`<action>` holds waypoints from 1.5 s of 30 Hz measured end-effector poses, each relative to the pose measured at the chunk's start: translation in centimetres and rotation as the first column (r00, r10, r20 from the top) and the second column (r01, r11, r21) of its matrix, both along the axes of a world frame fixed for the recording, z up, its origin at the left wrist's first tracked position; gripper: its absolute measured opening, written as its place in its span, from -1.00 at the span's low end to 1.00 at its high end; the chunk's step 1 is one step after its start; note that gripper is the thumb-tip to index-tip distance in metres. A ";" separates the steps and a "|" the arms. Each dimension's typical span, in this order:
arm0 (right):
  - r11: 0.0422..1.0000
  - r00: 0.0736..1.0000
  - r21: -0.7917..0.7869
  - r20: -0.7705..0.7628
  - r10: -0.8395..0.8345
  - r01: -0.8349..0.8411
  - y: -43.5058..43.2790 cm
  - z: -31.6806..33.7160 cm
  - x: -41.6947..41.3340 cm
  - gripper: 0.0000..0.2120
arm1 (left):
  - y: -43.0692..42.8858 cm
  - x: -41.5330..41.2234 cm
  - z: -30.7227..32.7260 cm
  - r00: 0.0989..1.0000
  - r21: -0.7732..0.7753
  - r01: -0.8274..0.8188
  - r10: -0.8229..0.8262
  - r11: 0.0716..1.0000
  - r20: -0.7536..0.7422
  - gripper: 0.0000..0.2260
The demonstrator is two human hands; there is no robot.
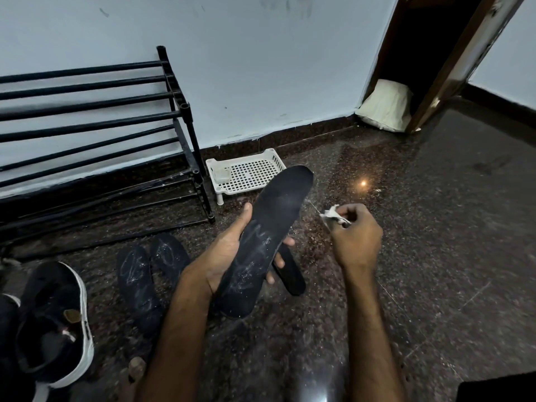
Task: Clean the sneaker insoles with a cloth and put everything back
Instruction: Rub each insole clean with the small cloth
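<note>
My left hand grips a black insole by its heel half, toe end pointing up and away; white scuffs mark its surface. My right hand is held just right of that insole, apart from it, with a small bunched white cloth pinched in its fingers. Two more black insoles lie side by side on the floor to the left. Another dark insole lies on the floor under my left fingers, partly hidden.
A black sneaker with a white sole stands at the lower left. A black tube shoe rack lines the wall. A white perforated plastic tray sits beside it. A pale cushion rests by the wooden door frame.
</note>
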State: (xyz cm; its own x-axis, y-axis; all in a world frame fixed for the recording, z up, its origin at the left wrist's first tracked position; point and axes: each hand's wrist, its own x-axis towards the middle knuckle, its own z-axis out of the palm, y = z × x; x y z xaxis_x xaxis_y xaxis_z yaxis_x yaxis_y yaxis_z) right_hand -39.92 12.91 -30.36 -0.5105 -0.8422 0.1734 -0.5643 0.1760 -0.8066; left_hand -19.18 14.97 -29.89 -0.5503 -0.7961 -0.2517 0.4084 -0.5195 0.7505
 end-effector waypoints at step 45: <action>0.977 0.752 -0.028 0.643 -0.145 0.212 -0.8 -0.8 6.5 -0.72 | -0.5 -1.5 -0.7 0.951 -0.023 -0.083 0.086 0.996 0.296 -0.37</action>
